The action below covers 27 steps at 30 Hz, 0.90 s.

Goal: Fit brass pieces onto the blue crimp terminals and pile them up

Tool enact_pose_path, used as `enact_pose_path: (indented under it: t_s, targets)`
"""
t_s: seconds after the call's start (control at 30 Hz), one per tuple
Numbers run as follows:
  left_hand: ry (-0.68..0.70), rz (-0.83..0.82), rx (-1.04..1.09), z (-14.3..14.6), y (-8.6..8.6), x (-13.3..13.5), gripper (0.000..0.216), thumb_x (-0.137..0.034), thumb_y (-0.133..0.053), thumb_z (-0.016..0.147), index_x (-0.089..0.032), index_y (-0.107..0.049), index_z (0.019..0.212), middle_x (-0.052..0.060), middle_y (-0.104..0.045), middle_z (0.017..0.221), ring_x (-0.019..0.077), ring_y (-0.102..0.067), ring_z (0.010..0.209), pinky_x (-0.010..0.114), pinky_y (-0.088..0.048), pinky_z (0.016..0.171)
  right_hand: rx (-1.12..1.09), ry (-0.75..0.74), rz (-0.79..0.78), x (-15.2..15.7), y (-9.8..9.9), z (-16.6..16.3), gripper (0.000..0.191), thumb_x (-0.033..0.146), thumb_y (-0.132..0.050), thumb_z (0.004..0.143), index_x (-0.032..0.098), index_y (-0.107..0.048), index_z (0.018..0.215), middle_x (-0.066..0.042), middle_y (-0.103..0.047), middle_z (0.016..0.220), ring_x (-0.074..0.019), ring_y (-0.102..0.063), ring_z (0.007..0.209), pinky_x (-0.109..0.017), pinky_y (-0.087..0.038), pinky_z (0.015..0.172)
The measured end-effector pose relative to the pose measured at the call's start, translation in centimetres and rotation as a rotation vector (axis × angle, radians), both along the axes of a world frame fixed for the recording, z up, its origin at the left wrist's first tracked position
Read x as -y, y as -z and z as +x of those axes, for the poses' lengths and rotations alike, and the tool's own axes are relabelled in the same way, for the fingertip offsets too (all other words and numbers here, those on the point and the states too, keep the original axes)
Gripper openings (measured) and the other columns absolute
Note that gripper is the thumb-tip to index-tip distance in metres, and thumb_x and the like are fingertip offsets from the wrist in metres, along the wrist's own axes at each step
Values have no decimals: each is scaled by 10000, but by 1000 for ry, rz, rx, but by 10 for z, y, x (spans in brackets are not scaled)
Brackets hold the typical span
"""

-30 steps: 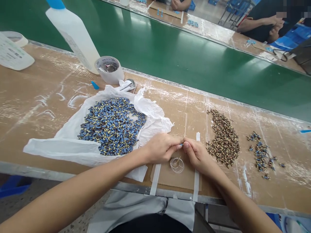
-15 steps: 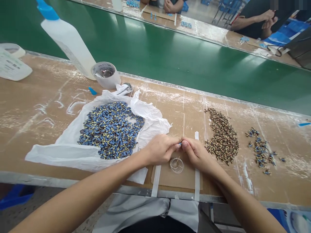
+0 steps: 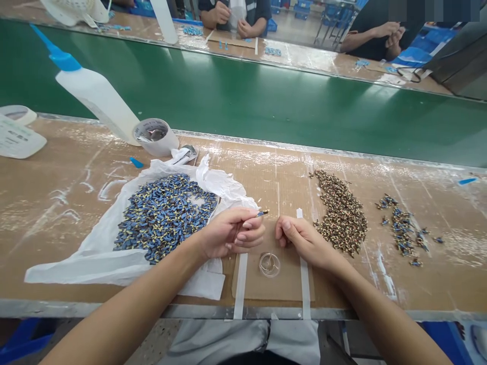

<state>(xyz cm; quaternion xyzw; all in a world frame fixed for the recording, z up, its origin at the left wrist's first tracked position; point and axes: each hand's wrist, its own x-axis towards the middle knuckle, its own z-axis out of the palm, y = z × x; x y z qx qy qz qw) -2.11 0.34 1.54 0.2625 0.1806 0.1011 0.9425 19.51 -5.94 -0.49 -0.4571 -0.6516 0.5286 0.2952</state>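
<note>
Person's L hand (image 3: 234,234) pinches a small blue-&-dark part (image 3: 262,213) at the fingertips, beyond the clear dish (image 3: 270,264). Part's long axis runs approx. sideways, free end twd. R hand (image 3: 300,239), which is near but apart, fingers curled; can't tell if it holds anything. Brown pile (image 3: 342,213) just R of that.

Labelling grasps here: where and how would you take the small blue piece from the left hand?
Probably pinch its dark free end, coming from the right: the small blue piece pokes out that way from the left hand, whose fingers hide its other end. The right hand is on that side, apart from it.
</note>
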Motion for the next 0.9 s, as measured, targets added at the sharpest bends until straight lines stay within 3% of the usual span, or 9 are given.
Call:
enact_pose_path:
  t_s: [0.13,0.27,0.37,0.53,0.6,0.67,0.9]
  targets:
    - [-9,-63,14,1,3,0,338,-327,-444,910,-178,-349,622,-42,-263,492,87,-141,458,145,-99,324,19,3,8,-1,-2,-1,422,431,-295,1023,173,-540,796,-8,-542,686,-128,-513,645,-257,-394,640]
    - [5,21,-28,2,5,2,331,-336,-407,924,-184,-347,636,-47,-279,493,86,-149,443,167,-91,332,9,36,-2,-1,-3,-1,320,413,-338,1018,187,-533,903,-7,-558,734,-134,-512,682,-267,-398,669]
    - [-3,321,-174,5,5,5,360,-371,-375,947,-179,-364,643,-47,-326,512,76,-186,431,188,-137,371,-33,47,-31,0,-3,-2,263,410,-359,1013,197,-512,1007,-14,-578,785,-142,-521,717,-274,-408,684]
    - [-85,1267,-436,11,3,13,315,-300,-387,966,-145,-515,724,-15,-458,644,101,-411,607,232,-315,594,-92,33,-41,1,-3,-3,267,411,-377,1005,193,-522,950,-16,-560,787,-141,-518,732,-274,-420,698]
    - [-59,1495,-460,13,5,16,258,-249,-381,962,-146,-545,791,-11,-490,686,108,-434,638,245,-322,638,-104,49,-43,1,-3,-4,255,411,-416,992,191,-514,908,-12,-554,770,-144,-522,733,-273,-426,697]
    - [-35,1597,-474,15,7,18,250,-225,-370,962,-144,-529,786,-7,-506,698,108,-440,634,245,-321,634,-80,71,-39,2,-2,-5,256,414,-447,979,191,-510,870,-13,-561,761,-148,-528,729,-275,-428,689]
    - [12,1685,-569,13,7,20,199,-243,-410,957,-168,-475,784,-16,-508,679,115,-445,601,242,-299,572,-27,118,-11,1,3,-5,255,421,-452,971,194,-506,868,-9,-564,735,-151,-522,690,-274,-409,644]
